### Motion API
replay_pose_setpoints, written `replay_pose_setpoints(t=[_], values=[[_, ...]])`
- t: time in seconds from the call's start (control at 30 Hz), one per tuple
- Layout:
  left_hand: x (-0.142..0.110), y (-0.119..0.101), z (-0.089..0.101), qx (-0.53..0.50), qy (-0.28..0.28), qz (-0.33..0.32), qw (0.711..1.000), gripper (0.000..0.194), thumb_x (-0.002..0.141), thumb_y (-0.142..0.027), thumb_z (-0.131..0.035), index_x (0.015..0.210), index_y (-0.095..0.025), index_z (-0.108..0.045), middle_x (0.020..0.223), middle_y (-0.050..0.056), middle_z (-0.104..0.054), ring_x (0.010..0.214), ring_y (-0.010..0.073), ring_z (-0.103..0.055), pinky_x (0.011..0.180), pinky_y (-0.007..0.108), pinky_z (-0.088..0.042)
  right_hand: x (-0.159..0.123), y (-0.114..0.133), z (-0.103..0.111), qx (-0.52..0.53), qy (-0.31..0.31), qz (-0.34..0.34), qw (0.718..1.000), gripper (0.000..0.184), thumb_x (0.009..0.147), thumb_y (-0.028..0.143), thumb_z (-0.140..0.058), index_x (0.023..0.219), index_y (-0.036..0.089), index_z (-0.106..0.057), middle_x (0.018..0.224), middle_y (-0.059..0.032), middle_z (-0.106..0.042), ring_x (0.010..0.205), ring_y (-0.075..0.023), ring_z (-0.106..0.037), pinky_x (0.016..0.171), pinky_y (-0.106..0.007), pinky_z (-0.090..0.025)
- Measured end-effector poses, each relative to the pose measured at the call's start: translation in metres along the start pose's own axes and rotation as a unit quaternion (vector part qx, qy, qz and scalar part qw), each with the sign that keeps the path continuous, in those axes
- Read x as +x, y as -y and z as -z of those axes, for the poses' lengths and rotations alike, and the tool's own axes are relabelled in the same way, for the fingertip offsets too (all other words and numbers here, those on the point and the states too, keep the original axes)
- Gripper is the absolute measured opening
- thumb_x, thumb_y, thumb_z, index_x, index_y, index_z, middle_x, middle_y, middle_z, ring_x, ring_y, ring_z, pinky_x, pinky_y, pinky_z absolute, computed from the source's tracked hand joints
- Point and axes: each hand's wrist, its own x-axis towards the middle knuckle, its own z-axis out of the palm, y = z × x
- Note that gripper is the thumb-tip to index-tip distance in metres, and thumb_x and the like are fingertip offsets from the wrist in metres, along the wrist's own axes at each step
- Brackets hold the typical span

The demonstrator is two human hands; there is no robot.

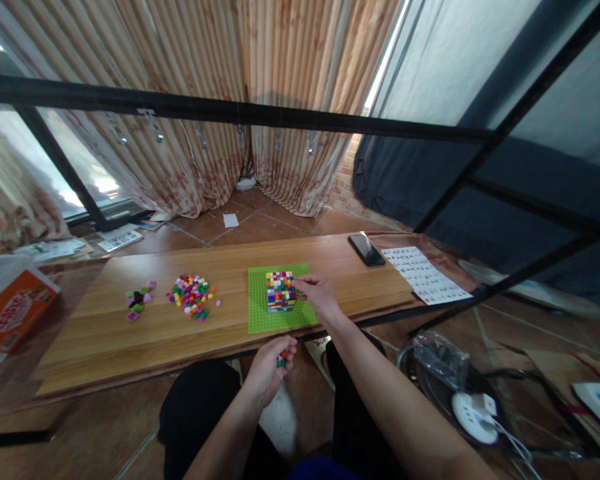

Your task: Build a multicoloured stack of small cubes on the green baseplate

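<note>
A multicoloured block of small bricks stands on a green baseplate on the wooden table. My right hand is at the block's right side, fingers pinched against its upper edge. My left hand hangs below the table's front edge, curled around a few small bricks, red and green showing. A pile of loose coloured bricks lies left of the baseplate, and a smaller cluster of purple and green bricks lies further left.
A black phone and a printed sheet lie at the table's right end. An orange box sits at the far left. A power strip and plastic bag are on the floor at right. Black bars cross overhead.
</note>
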Motion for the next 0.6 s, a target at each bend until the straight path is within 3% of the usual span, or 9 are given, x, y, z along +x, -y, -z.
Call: replay_pose_setpoints(t=[0.27, 0.6], values=[[-0.002, -0.001, -0.001, 0.000, -0.003, 0.002, 1.000, 0.019, 0.069, -0.025, -0.076, 0.078, -0.009, -0.072, 0.069, 0.003, -0.060, 0.057, 0.0050, -0.050, 0.054, 0.017, -0.038, 0.001, 0.002, -0.002, 0.043, 0.016, -0.037, 0.998, 0.033, 0.048, 0.041, -0.082, 0.061, 0.015, -0.067, 0.054, 0.0002, -0.064, 0.051, -0.0122, -0.059, 0.050, -0.025, -0.050], [-0.007, -0.008, -0.004, -0.040, -0.017, 0.019, 0.999, 0.015, 0.081, -0.022, -0.067, 0.080, -0.008, -0.070, 0.069, 0.004, -0.060, 0.058, 0.0061, -0.054, 0.053, 0.016, -0.043, 0.000, -0.002, -0.010, 0.049, -0.008, -0.013, 0.999, 0.029, 0.049, 0.039, -0.079, 0.060, 0.015, -0.067, 0.051, 0.0016, -0.062, 0.046, -0.0100, -0.054, 0.047, -0.023, -0.046]])
